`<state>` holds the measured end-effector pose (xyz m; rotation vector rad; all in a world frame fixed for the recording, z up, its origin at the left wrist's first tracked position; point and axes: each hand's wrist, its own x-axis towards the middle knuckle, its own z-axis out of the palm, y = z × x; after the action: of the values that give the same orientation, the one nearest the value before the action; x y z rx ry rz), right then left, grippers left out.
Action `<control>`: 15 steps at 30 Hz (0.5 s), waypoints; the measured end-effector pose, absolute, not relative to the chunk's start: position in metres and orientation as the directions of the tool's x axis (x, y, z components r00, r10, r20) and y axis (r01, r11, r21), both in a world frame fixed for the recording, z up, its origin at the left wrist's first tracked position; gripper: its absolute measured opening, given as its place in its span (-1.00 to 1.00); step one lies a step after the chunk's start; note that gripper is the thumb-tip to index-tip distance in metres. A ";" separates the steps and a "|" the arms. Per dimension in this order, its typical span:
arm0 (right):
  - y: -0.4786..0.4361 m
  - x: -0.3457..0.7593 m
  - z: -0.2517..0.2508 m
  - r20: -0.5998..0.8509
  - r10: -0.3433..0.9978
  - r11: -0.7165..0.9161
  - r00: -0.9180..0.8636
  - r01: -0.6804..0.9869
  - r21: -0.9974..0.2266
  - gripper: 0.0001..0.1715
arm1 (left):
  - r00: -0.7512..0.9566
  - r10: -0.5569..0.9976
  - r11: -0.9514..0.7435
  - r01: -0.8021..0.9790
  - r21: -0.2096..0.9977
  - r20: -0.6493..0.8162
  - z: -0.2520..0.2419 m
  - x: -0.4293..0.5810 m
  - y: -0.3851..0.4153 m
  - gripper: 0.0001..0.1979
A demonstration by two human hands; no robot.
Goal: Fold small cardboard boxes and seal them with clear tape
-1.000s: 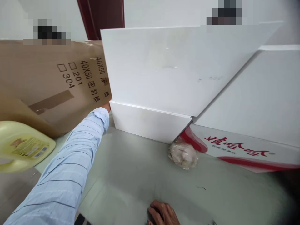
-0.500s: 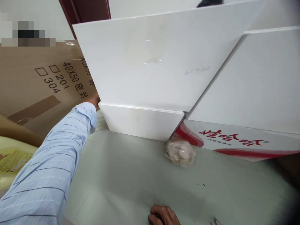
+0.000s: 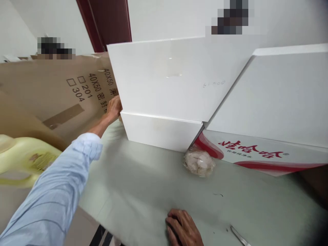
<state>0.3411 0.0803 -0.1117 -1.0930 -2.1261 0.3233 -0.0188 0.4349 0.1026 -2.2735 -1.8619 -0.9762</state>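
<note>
My left hand point(image 3: 114, 107) reaches to the left edge of a large white box point(image 3: 153, 85). Its fingertips pass behind that edge, so their grip is hidden. Under the large box sits a lower white box point(image 3: 159, 131). My right hand point(image 3: 182, 227) rests palm down on the greenish tabletop point(image 3: 143, 184), fingers loosely bent and slightly apart, with nothing seen in it. To its right lies a thin metal blade point(image 3: 238, 235), partly cut off by the frame. A clear, crumpled ball of packing tape or film point(image 3: 200, 163) touches the boxes' front corner.
Another white box point(image 3: 276, 95) stands at right on a red-and-white printed carton point(image 3: 251, 150). A big brown carton point(image 3: 38, 89) is at left, behind a pale yellow jug point(image 3: 23, 157). Pixelated patches show behind the boxes. The tabletop's left edge drops to the floor.
The view has shifted, bringing more of both hands, the yellow jug and the blade into sight. My left hand stays at the white box's left edge; my right hand stays on the tabletop.
</note>
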 end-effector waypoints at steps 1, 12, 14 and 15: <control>0.081 0.340 -0.111 0.503 0.770 0.630 -0.393 0.593 -0.501 -0.80 | 0.055 0.858 -0.252 0.912 0.325 0.511 0.104 -0.024 0.423 -0.78; 0.092 0.334 -0.113 0.608 0.710 0.672 -0.355 0.598 -0.436 -0.80 | 0.020 0.678 -0.373 0.871 0.320 0.735 0.037 -0.045 0.118 -0.91; 0.087 0.330 -0.106 0.560 0.767 0.619 -0.315 0.595 -0.513 -0.74 | 0.072 0.643 -0.477 0.816 0.325 0.762 0.026 -0.024 0.079 -0.91; 0.083 0.328 -0.102 0.525 0.801 0.582 -0.289 0.586 -0.564 -0.70 | 0.112 0.629 -0.530 0.785 0.319 0.770 0.023 -0.014 0.063 -0.89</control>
<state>0.3283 0.0830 -0.1018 -1.1049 -1.9983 0.3347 -0.0142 0.0630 0.0226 -2.2100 -1.4237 -1.3879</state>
